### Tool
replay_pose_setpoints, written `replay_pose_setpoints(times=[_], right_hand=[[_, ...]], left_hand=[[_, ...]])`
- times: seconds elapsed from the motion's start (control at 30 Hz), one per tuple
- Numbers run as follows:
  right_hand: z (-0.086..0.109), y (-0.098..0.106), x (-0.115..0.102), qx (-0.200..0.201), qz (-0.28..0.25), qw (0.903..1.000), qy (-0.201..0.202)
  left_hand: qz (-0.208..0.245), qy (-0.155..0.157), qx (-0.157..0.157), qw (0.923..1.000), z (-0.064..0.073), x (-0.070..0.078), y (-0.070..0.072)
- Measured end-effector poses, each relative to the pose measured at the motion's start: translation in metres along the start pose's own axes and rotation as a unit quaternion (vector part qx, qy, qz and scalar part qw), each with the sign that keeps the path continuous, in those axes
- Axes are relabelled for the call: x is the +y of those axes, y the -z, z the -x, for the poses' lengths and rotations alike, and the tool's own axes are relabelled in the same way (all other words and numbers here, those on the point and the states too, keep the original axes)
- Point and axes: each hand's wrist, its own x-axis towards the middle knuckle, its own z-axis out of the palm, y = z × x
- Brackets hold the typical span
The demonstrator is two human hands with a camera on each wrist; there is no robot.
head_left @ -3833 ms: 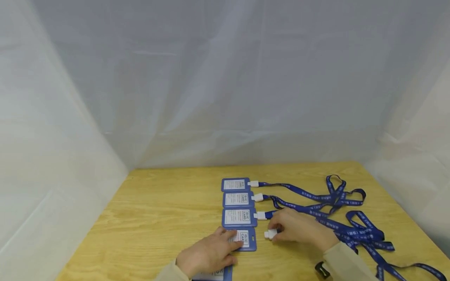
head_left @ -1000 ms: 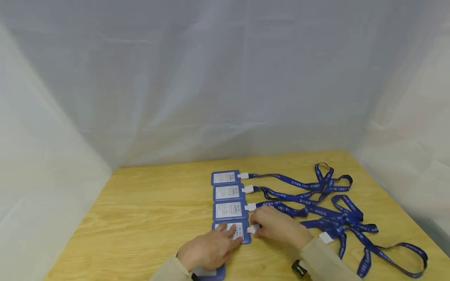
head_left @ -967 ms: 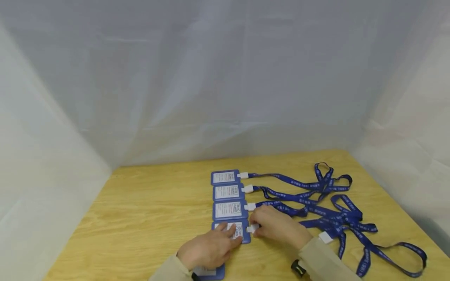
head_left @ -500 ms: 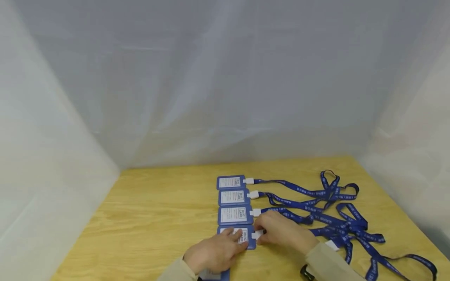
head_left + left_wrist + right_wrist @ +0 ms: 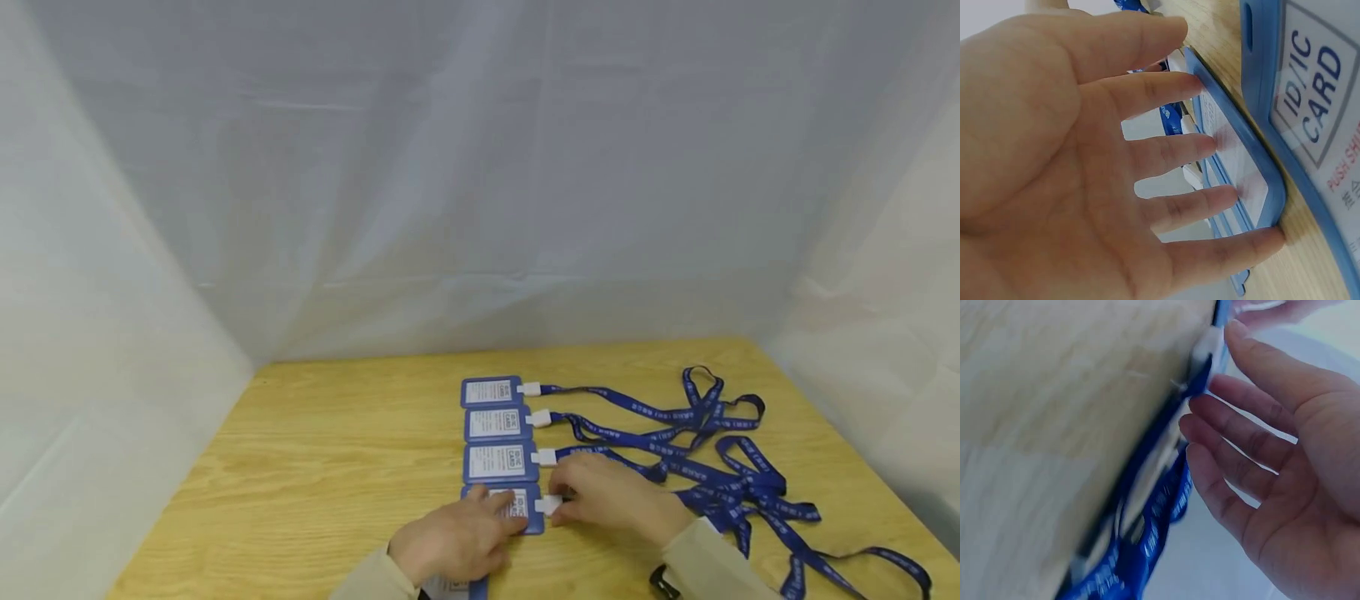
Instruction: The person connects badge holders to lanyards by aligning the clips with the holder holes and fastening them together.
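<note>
My left hand (image 5: 453, 537) rests with its fingers straight on a blue badge holder (image 5: 534, 517) with a white "ID/IC CARD" insert. In the left wrist view the fingertips touch the same holder's face. At the holder's right end sits a white lanyard clip (image 5: 548, 505), its tip meeting the holder's slotted edge. Thumb and forefinger of my right hand (image 5: 618, 502) pinch this clip from the right; the blue strap (image 5: 1200, 378) behind it passes by the fingers in the blurred right wrist view. Whether the clip is latched is too small to tell.
Above lie three badge holders (image 5: 501, 461) in a column, each with a white clip (image 5: 545, 457) at its right end. Blue lanyards (image 5: 738, 487) spread tangled over the right of the wooden table (image 5: 337, 458). Another holder (image 5: 478, 590) lies partly under my left hand.
My right hand has brought the white clip leftward to the badge holder's edge. Over the last half second it has shifted slightly right, showing more of the clip. The left hand stays on the holder.
</note>
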Motion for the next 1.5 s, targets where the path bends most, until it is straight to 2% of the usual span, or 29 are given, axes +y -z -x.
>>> replay_pose_setpoints(times=[0.17, 0.37, 0.47, 0.67, 0.9, 1.03, 1.3, 1.5], right_hand=[[0.02, 0.018, 0.015, 0.012, -0.049, 0.9987, -0.009], [0.052, 0.043, 0.039, 0.038, -0.044, 0.9981, 0.019], [0.068, 0.048, 0.05, 0.036, -0.055, 0.9978, 0.013], [0.095, 0.049, 0.069, -0.013, -0.068, 0.9974, -0.019], [0.11, 0.041, 0.085, -0.061, -0.106, 0.9918, -0.037], [0.111, 0.036, 0.095, -0.076, -0.119, 0.9889, -0.047], [0.113, 0.023, 0.114, -0.097, -0.143, 0.9847, -0.019], [0.119, 0.027, 0.112, -0.104, -0.166, 0.9796, -0.046]], left_hand=[[-0.026, -0.006, 0.026, 0.9993, -0.001, 0.001, 0.0], [-0.079, -0.023, 0.07, 0.9942, 0.004, 0.002, 0.0], [-0.085, -0.021, 0.081, 0.9929, 0.01, 0.003, -0.001], [-0.073, 0.003, 0.045, 0.9963, 0.022, 0.0, -0.006], [-0.055, 0.04, 0.008, 0.9977, 0.04, -0.012, -0.012], [-0.061, 0.055, 0.017, 0.9965, 0.048, -0.017, -0.017], [-0.066, 0.061, 0.03, 0.9955, 0.058, -0.025, -0.026], [-0.051, 0.059, 0.035, 0.9963, 0.062, -0.028, -0.029]])
